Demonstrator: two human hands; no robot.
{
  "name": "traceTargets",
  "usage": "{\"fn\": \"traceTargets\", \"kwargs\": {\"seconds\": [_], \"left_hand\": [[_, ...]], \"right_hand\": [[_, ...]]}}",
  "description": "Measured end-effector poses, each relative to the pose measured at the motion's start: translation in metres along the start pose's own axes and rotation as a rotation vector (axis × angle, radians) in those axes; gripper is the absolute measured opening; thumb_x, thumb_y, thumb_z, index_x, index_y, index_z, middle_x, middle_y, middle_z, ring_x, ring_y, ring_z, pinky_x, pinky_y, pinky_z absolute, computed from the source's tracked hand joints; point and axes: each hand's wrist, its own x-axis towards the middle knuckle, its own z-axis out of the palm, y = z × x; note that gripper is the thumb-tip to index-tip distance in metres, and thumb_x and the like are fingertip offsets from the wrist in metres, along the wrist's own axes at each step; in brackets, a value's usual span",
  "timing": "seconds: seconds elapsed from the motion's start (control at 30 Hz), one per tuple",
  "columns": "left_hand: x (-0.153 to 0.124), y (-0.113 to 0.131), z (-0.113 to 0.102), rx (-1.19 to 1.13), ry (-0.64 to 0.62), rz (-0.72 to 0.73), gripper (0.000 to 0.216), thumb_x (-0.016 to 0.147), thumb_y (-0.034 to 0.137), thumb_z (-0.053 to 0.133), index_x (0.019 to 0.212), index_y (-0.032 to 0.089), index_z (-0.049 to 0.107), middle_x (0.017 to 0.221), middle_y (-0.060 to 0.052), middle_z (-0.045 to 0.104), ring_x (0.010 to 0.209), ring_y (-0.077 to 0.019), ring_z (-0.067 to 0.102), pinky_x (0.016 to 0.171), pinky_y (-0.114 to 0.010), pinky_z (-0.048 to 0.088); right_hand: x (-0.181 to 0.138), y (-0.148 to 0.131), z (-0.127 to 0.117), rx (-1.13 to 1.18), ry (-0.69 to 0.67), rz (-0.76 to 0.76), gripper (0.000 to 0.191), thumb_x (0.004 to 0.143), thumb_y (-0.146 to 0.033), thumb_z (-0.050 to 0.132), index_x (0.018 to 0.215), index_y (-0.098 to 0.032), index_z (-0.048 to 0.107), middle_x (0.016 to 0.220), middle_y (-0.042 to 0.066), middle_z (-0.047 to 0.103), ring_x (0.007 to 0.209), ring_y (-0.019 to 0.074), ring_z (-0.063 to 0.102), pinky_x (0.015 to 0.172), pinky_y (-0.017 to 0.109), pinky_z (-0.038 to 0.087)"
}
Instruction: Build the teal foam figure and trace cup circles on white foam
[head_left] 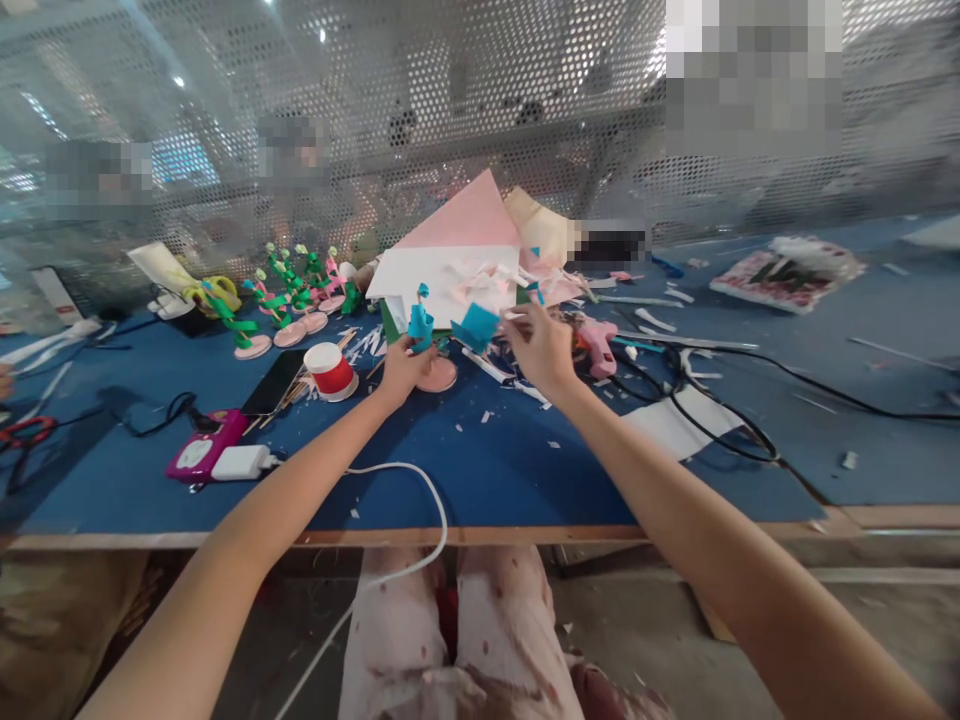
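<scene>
My left hand (pixel 407 368) is closed around the lower part of a small blue paper figure (pixel 421 325). This figure stands upright on a round pink base (pixel 437 376). To its right is a folded blue paper piece (pixel 477 327), close to the fingertips of my right hand (pixel 541 345). Those fingertips are pinched together, and what lies between them is too small to make out. A small blue scrap (pixel 535 291) shows just behind the right fingers. Pink and white paper sheets (pixel 457 270) rise behind both hands.
Several green and pink paper plants on round bases (pixel 251 347) stand at the back left. Nearer are a red-and-white paper cup (pixel 331 371), a dark phone (pixel 276 382) and a purple power strip (pixel 206 447). A pink glue gun (pixel 598 347) and black cables (pixel 686 390) lie right.
</scene>
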Motion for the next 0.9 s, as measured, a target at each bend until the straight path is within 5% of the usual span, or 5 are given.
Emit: {"fn": "traceTargets", "kwargs": {"seconds": [0.2,0.43,0.63,0.77,0.9], "left_hand": [[0.001,0.001,0.000,-0.026,-0.006,0.022,0.019,0.055,0.026,0.069,0.065,0.016,0.057,0.060,0.002,0.059,0.057,-0.0108,0.052,0.058,-0.024,0.043],[-0.002,0.007,0.001,-0.025,-0.011,-0.012,0.021,0.057,0.028,0.071,0.064,0.018,0.054,0.050,0.003,0.053,0.047,-0.0105,0.047,0.051,-0.024,0.038],[0.000,0.003,0.000,-0.014,-0.001,-0.003,0.023,0.056,0.030,0.072,0.064,0.018,0.054,0.055,0.002,0.054,0.054,-0.0127,0.052,0.057,-0.026,0.040],[-0.001,0.006,-0.001,0.000,0.025,0.004,0.021,0.056,0.027,0.072,0.063,0.018,0.054,0.056,0.003,0.056,0.054,-0.0114,0.051,0.057,-0.025,0.040],[-0.003,0.009,0.000,0.016,0.003,0.019,0.017,0.060,0.026,0.070,0.061,0.018,0.054,0.049,0.003,0.053,0.048,-0.0106,0.049,0.051,-0.024,0.039]], "right_hand": [[-0.019,-0.017,-0.018,-0.336,-0.199,0.013,0.052,0.082,-0.030,0.050,0.126,-0.004,0.047,0.136,0.025,0.042,0.126,0.0346,0.040,0.098,0.047,0.037],[-0.117,0.026,-0.074,-0.656,-0.168,0.314,0.084,0.080,-0.061,0.044,0.135,0.002,0.036,0.139,0.032,0.033,0.133,0.0438,0.023,0.099,0.057,0.031],[-0.145,0.055,-0.087,-0.667,-0.107,0.155,0.054,0.090,-0.040,0.031,0.132,-0.009,0.044,0.130,0.023,0.051,0.126,0.0350,0.042,0.096,0.050,0.041],[-0.131,0.047,-0.095,-0.837,-0.275,0.043,0.048,0.087,-0.018,0.026,0.127,-0.001,0.048,0.119,0.030,0.055,0.114,0.0373,0.053,0.081,0.047,0.049],[-0.111,0.045,-0.120,-0.825,-0.354,0.000,0.050,0.082,-0.011,0.026,0.124,-0.007,0.053,0.120,0.026,0.057,0.100,0.0344,0.062,0.070,0.043,0.051]]}}
